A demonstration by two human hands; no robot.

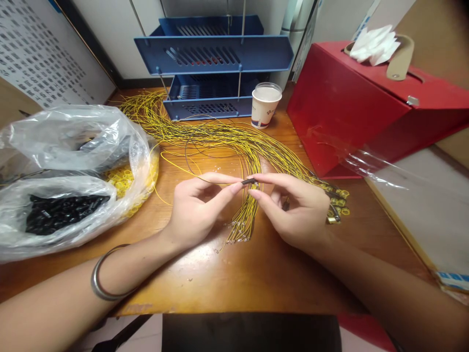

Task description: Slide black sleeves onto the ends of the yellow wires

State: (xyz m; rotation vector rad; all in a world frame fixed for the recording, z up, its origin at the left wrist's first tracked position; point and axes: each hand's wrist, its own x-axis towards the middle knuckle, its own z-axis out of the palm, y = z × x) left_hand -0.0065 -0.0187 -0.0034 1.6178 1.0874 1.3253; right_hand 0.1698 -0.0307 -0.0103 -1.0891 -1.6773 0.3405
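Black piece (248, 181) (partly hidden) between fingertips (235, 187)

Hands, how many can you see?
2. The left hand pinches the small black piece in the middle, and the right hand is at its other end. Both are above the wires.

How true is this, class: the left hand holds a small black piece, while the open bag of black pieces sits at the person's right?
Wrong side: the head view shows the open bag of black pieces at the person's left. The left hand holds a small black piece.
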